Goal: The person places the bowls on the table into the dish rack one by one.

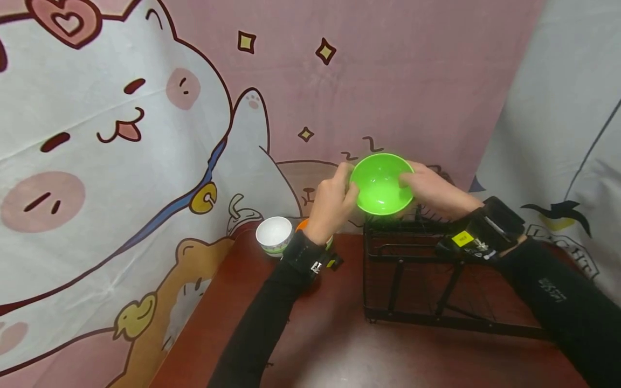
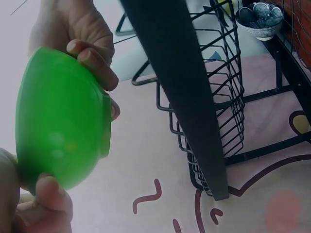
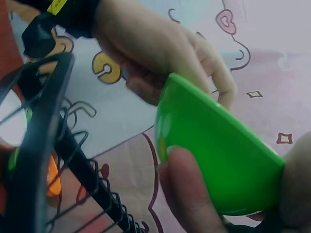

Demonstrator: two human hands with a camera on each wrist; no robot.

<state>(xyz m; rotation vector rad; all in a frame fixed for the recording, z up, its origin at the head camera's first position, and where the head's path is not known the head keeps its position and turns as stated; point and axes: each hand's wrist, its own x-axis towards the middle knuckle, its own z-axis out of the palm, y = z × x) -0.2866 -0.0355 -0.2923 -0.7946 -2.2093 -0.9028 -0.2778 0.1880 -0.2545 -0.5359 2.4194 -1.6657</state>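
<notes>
A bright green bowl [image 1: 382, 186] is held up in front of the wall, tilted so its glossy inside faces the head camera. My left hand [image 1: 332, 202] grips its left rim, thumb at the edge. On the opposite side my right hand [image 1: 434, 188] pinches the rim, with the thumb reaching over the inside. The left wrist view shows the outside of the green bowl [image 2: 60, 121] and its foot ring, fingers of both hands around it. In the right wrist view, the right hand's fingers [image 3: 187, 189] press against the bowl's outer wall.
Below the right arm stands a black wire rack [image 1: 398, 285] on the red-brown table [image 1: 349, 350]. At the table's back left sits a white bowl [image 1: 274, 233], beside an orange bowl [image 1: 303, 224] partly hidden by the left hand. A printed cloth [image 1: 412, 70] hangs behind.
</notes>
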